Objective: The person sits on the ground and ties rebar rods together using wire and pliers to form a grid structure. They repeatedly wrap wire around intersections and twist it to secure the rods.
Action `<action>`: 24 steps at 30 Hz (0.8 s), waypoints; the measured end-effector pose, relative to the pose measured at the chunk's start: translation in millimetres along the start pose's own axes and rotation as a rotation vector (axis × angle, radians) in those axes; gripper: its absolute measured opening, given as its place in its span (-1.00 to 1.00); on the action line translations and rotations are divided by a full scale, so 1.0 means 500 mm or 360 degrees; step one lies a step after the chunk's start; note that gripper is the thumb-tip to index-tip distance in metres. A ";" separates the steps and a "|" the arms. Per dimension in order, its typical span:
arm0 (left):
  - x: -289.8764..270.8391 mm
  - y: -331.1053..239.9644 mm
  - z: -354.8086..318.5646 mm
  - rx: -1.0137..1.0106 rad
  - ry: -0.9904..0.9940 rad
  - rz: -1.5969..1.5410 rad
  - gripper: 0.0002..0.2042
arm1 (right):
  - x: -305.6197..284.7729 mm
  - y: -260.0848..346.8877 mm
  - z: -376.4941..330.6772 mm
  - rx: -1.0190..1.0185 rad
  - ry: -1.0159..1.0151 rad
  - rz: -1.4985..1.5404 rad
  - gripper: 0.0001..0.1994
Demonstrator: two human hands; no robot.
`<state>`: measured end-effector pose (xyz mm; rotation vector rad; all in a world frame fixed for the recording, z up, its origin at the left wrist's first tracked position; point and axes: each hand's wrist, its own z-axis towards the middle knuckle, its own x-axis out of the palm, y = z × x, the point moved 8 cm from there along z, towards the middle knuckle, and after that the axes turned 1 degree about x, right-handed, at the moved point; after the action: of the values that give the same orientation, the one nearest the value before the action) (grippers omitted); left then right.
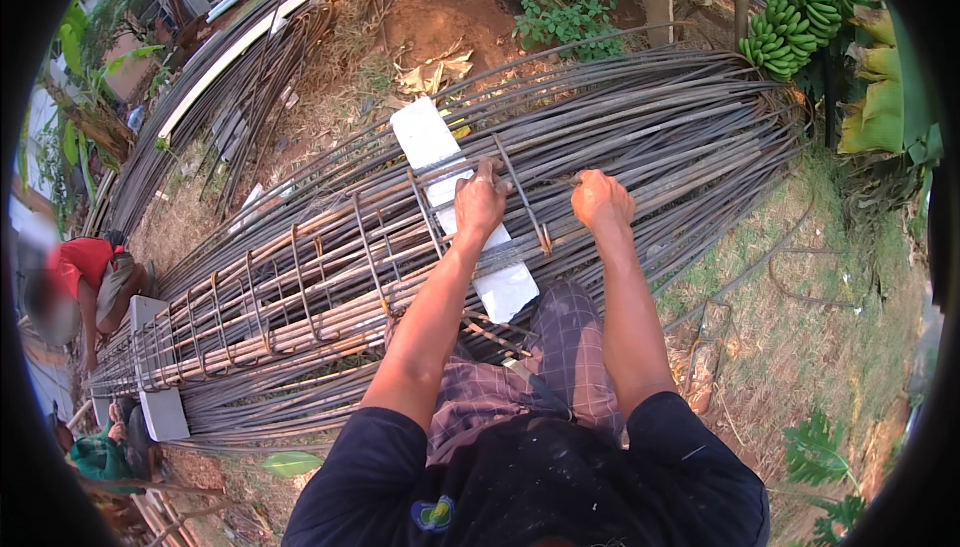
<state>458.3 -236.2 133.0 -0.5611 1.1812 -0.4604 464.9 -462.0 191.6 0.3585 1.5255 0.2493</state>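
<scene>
The long cage of brown steel bars with dark square-bent rings (303,283) lies in front of me, running toward the left end of the big heap of dark steel bars (690,117). Near me it rests across a white flat-sided block (424,132), and toward its far left end over a pale grey block (164,415).

My left hand (482,205) is above the middle of the white block, with fingers bent beside the last ring on the right; if they grip the steel, I cannot tell. My right hand (604,205) is folded narrow, to the right of this ring; whether something thin is inside, I cannot see.

I judge the cage heavy and stiff as a whole, but long enough to sag a little; its bars look rough, not slippery. I would hold it where a ring crosses a bar, away from cut ends.

The heap makes an uneven surface. Along its right edge there is dry grass (790,307), and at its upper right corner hangs a green banana bunch (795,22). By its left end a person in a red shirt (85,265) bends down.
</scene>
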 end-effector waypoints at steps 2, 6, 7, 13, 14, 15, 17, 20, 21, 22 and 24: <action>0.005 -0.003 -0.005 0.0029 -0.0012 -0.0005 -0.61 | -0.064 0.002 0.001 -0.0141 -0.0147 -0.0070 -0.76; -0.003 -0.003 -0.004 0.0045 -0.0058 -0.0016 -0.61 | -0.108 0.064 0.019 -0.0496 -0.0175 -0.0250 -0.79; -0.002 -0.002 -0.003 0.0040 -0.0067 -0.0024 -0.61 | -0.105 0.080 0.034 -0.0594 -0.0186 -0.0327 -0.80; 0.015 0.005 0.001 0.0042 0.0031 0.0104 -0.59 | 0.014 0.199 0.113 -0.1307 -0.0242 -0.0779 -0.86; 0.018 0.007 0.002 0.0035 0.0034 0.0101 -0.60 | 0.034 0.213 0.111 -0.1547 -0.0294 -0.0775 -0.84; 0.020 0.006 0.005 0.0058 0.0028 0.0105 -0.59 | 0.049 0.216 0.122 -0.1652 -0.0326 -0.0712 -0.84; 0.017 0.007 0.005 0.0090 0.0025 0.0123 -0.58 | 0.052 0.244 0.112 -0.1862 -0.0374 -0.0569 -0.83; 0.020 0.004 0.009 0.0158 0.0002 0.0111 -0.57 | 0.085 0.242 0.149 -0.1647 -0.0032 -0.0778 -0.82; 0.020 0.003 0.010 0.0186 -0.0008 0.0104 -0.57 | 0.088 0.244 0.154 -0.1653 -0.0018 -0.0830 -0.81; 0.023 0.003 0.008 0.0172 0.0014 0.0059 -0.56 | 0.095 0.240 0.161 -0.1619 0.0022 -0.0807 -0.81; 0.024 0.006 0.013 0.0137 0.0057 0.0066 -0.55 | 0.100 0.236 0.170 -0.1627 -0.0002 -0.0797 -0.82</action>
<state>468.4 -240.3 124.1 -0.4551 1.1993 -0.4851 558.9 -340.1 190.8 -0.8172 1.2510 0.5788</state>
